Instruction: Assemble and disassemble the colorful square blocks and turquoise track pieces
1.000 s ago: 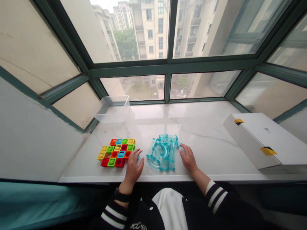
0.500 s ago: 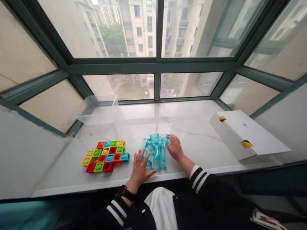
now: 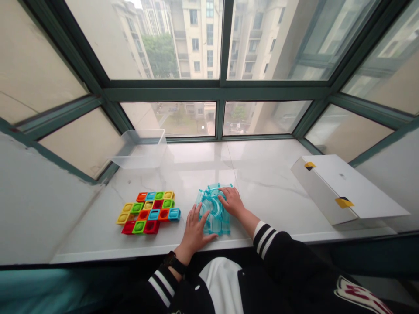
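Head view took in, first and largest, the window (image 3: 225, 92) with its green frame, then the pale ledge (image 3: 271, 183) running below it, which served the person as a worktop. A white box (image 3: 356, 187) lay over on the right side of the ledge, well apart from the hands, perhaps so that it left them elbow room. Back at the left, close to the glass, stood a clear tub (image 3: 139, 162), out of easy reach. Nearer the front edge, the coloured blocks (image 3: 144, 215) lay flat in joined rows, likely spread that way so each one showed. Just to their right, right in front of the person, were the blue plastic pieces (image 3: 215, 210), close enough for both hands to meet over them. The left hand (image 3: 194, 233) spread its fingers loosely over their near left part, and the right hand (image 3: 233, 202) lay across their far right part, fingers reaching inward; I judged this was to steady them from two sides. Neither hand was clenched, though I couldn't tell whether any fingertip pressed down. Smallest was the dark watch (image 3: 171, 259) on the left wrist.
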A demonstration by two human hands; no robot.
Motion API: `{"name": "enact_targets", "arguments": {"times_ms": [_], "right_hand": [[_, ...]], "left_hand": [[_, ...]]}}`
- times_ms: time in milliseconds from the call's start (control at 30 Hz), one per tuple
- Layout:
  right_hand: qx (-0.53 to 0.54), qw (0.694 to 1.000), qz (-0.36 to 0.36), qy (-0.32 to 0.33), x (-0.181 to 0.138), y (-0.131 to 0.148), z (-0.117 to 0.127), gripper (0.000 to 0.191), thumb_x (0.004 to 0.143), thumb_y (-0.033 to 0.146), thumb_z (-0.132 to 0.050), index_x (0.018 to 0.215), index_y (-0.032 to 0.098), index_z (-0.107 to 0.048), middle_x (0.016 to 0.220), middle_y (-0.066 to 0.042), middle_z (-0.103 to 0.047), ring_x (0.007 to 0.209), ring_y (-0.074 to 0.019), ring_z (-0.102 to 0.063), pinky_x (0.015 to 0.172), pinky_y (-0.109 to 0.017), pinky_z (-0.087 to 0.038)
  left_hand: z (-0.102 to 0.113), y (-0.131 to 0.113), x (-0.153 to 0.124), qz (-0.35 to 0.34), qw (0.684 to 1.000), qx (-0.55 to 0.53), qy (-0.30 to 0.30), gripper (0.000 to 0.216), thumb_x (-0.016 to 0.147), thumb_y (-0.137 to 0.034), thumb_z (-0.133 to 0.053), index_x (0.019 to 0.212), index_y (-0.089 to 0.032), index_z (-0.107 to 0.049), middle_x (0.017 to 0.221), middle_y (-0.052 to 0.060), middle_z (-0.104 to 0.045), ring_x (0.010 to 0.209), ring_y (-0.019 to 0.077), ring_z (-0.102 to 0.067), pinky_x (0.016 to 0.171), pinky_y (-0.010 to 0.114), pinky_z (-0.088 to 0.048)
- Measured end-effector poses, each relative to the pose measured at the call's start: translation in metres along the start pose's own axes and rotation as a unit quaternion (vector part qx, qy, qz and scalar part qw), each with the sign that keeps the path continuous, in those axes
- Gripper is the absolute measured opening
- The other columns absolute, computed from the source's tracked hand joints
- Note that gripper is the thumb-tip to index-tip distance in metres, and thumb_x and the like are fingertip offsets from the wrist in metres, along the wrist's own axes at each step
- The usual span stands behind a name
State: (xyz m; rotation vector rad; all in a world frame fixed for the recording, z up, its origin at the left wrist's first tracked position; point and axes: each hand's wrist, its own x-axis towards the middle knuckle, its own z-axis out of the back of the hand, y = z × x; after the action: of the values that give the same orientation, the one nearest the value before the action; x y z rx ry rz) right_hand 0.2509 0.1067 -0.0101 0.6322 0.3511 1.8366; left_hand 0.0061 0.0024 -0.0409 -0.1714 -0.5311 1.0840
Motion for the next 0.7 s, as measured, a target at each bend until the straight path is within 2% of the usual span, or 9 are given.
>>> {"name": "enact_targets", "arguments": {"times_ms": [233, 467, 633, 700], "right_hand": [[0.006, 1.0, 0.01, 0.007, -0.005, 0.004, -0.003, 0.041, 0.109, 0.048, -0.043, 0.139, 0.028, -0.064, 0.136, -0.01, -0.069, 0.133, -0.0284, -0.058, 0.127, -0.059, -0.025], [0.017, 0.999, 0.026, 0.022, -0.005, 0.006, -0.001, 0.044, 0.111, 0.05, -0.039, 0.141, 0.028, -0.062, 0.141, -0.009, -0.068, 0.135, -0.0282, -0.057, 0.123, -0.055, -0.033], [0.006, 0.999, 0.018, -0.051, 0.014, -0.001, 0.015, 0.045, 0.111, 0.046, -0.037, 0.133, 0.024, -0.068, 0.136, -0.011, -0.07, 0.131, -0.0276, -0.059, 0.119, -0.046, -0.038], [0.001, 0.999, 0.012, -0.032, 0.03, -0.003, 0.019, 0.047, 0.112, 0.046, -0.033, 0.134, 0.023, -0.068, 0.138, -0.011, -0.07, 0.133, -0.0271, -0.058, 0.121, -0.046, -0.037]], "left_hand": [[0.012, 0.007, -0.007, -0.011, 1.0, -0.004, 0.018, 0.093, 0.077, -0.063, -0.085, 0.156, -0.028, -0.051, 0.176, 0.018, -0.023, 0.162, 0.0454, -0.019, 0.126, 0.065, -0.031], [0.015, 0.009, -0.01, -0.008, 1.0, -0.008, 0.018, 0.097, 0.074, -0.063, -0.087, 0.156, -0.029, -0.05, 0.176, 0.017, -0.023, 0.163, 0.0452, -0.017, 0.125, 0.065, -0.032], [0.017, 0.004, -0.009, -0.012, 1.0, 0.003, 0.017, 0.099, 0.07, -0.063, -0.09, 0.155, -0.028, -0.052, 0.176, 0.017, -0.022, 0.163, 0.0474, -0.015, 0.127, 0.071, -0.025], [0.018, 0.002, -0.009, -0.014, 1.0, 0.013, 0.022, 0.1, 0.069, -0.061, -0.092, 0.154, -0.028, -0.052, 0.176, 0.017, -0.021, 0.163, 0.0473, -0.014, 0.127, 0.072, -0.022]]}}
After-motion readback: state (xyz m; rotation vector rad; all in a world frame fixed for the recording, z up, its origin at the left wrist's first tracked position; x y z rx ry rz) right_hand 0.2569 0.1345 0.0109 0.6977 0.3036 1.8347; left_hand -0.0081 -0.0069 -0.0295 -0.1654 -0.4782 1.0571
